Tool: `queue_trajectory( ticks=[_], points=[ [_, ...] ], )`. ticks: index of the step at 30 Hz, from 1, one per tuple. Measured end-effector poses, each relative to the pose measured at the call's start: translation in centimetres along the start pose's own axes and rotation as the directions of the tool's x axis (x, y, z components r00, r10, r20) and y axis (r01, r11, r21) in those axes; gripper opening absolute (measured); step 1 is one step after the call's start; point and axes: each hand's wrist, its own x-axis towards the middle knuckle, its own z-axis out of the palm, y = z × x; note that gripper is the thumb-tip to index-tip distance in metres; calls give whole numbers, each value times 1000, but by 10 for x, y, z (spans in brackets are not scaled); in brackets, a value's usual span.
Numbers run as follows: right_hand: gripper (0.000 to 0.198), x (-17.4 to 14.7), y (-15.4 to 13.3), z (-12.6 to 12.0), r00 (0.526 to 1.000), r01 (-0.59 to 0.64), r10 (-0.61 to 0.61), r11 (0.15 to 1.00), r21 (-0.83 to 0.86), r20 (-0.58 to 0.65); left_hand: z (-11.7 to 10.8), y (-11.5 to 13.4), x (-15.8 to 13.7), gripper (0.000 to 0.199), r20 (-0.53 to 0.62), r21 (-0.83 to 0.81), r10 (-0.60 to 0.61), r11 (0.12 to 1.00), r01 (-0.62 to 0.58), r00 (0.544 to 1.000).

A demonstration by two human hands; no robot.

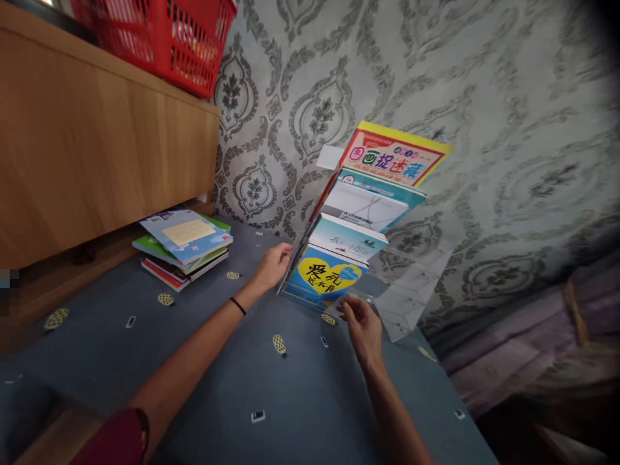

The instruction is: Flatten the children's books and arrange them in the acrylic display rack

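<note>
A clear plastic book rack (411, 290) stands on the blue-grey covered table, close to the wall. Books are stacked in it in rising steps: a blue book with a yellow heart (327, 278) in front, a pale blue book (351, 237) behind it, then a white and a teal one, and a tall red and yellow book (394, 155) at the back. My left hand (274, 265) is closed at the rack's left side panel, its fingertips partly hidden. At the rack's low front edge, my right hand (362, 326) pinches the clear plastic with curled fingers.
To the left, a pile of books (186, 239) lies beside a wooden cabinet (106, 135). A red plastic basket (165, 45) sits on top of the cabinet. Patterned wallpaper (322, 113) rises behind the rack. Beyond the table's right edge is pinkish fabric (523, 355).
</note>
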Motion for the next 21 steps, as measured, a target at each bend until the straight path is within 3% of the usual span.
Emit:
queue_trajectory(
  ticks=[3,10,17,21],
  points=[
    [43,-7,-3,5,999,-47,48,995,91,-12,2,0,-1,32,9,40,18,999,-18,1000],
    [50,-7,-10,13,991,41,-39,999,14,-132,4,11,-7,32,13,160,83,984,-84,996],
    [85,9,-22,22,992,82,-55,966,247,-115,17,32,-26,53,53,336,170,925,-178,984],
    [86,15,-35,24,992,95,-65,946,311,-106,22,38,-28,57,85,318,168,930,-186,982]
  ],
)
